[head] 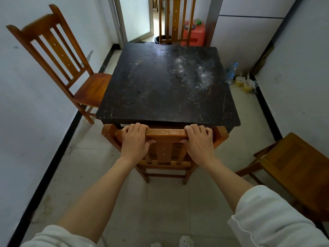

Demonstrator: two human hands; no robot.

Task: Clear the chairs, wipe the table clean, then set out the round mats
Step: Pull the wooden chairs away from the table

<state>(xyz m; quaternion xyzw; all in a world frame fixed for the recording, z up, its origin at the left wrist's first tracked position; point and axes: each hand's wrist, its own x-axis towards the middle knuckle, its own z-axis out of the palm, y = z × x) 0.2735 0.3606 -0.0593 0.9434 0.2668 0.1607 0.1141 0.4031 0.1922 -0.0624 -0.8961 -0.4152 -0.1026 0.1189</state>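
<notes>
1. Both of my forearms reach forward from pushed-up white sleeves toward the near chair, which is tucked against the near edge of the tabletop.
2. I see my left hand gripping the chair's top rail, fingers curled over the far side and thumb on the near side.
3. I see my right hand gripping the same rail further right, fingers wrapped over it likewise.
4. White powder and crumbs are scattered over the dark tabletop, mostly on its far right part.
5. Three more wooden chairs stand around: a left chair by the wall, a far chair at the far edge, and a right chair standing apart.
</notes>
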